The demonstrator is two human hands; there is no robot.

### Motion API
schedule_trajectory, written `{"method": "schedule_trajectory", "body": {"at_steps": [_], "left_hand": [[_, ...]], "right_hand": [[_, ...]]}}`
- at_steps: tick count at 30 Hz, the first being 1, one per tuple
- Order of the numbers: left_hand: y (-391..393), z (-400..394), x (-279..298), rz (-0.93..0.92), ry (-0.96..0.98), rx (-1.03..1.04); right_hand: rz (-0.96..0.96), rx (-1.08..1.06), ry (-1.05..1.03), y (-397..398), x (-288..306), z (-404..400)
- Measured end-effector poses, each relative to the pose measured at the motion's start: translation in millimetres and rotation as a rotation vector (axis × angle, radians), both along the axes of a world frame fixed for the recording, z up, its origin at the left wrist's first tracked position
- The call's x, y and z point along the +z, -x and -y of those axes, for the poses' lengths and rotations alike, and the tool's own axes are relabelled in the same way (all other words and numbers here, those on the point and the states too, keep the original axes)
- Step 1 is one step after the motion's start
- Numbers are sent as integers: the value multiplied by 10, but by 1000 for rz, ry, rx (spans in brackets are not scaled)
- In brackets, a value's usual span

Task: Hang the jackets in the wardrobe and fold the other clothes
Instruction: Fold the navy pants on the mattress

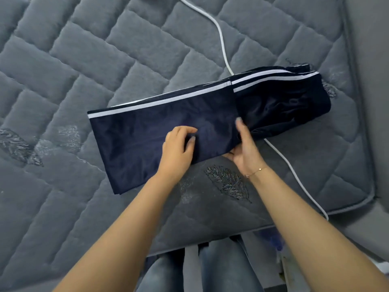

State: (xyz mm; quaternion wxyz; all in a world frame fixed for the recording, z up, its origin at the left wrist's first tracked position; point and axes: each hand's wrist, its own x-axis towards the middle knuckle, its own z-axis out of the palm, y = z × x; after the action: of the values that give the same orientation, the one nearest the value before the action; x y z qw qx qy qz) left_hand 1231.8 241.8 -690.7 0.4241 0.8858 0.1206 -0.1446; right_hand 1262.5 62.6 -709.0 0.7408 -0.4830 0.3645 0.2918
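Note:
Dark navy track pants point(147, 135) with white side stripes lie folded lengthwise on the grey quilted mattress point(84, 60). One end is doubled over toward the right. My left hand point(179, 148) rests on the middle of the fabric with its fingers curled, pinching the cloth. My right hand point(245, 146) stands edge-on at the fold line, thumb tucked under the near edge of the pants and fingers laid along the folded layer.
A white cable point(221, 36) runs across the mattress from the top, passes under the pants and drops off the near right edge. The mattress corner point(366, 199) lies at right, with grey floor beyond. My jeans-clad legs point(210, 268) are at the near edge.

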Motion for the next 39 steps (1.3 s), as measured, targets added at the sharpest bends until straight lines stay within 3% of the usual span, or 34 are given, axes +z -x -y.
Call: {"method": "schedule_trajectory", "body": {"at_steps": [3, 7, 12, 17, 20, 23, 25, 27, 30, 33, 39], "left_hand": [[113, -23, -96, 10, -181, -141], [91, 232, -133, 6, -343, -243], [-144, 726, -316, 1, -417, -404], [-247, 1069, -574, 8, -592, -510], [-237, 1089, -657, 17, -630, -515], [-275, 1086, -635, -28, -598, -545], [-336, 1054, -572, -78, -494, -566], [-404, 992, -443, -107, -223, -480], [-396, 757, -88, -95, 284, 28], [-200, 343, 244, -63, 479, 428], [342, -581, 470, -217, 830, 781]], "right_hand": [[205, 99, 331, 29, -8, -6], [411, -18, 503, -18, 115, 273], [394, -218, 598, -289, 189, 1150], [300, -199, 695, -400, 48, 1664], [173, -337, 636, -406, -61, 1668], [117, -451, 326, -472, -106, 1643], [83, -453, 79, -565, -51, 1612], [88, -464, 11, -645, 49, 1538], [259, -469, 272, -667, 331, 1333], [534, -229, 536, -530, 721, 932], [1123, 406, 820, 90, 1029, -297]]}}
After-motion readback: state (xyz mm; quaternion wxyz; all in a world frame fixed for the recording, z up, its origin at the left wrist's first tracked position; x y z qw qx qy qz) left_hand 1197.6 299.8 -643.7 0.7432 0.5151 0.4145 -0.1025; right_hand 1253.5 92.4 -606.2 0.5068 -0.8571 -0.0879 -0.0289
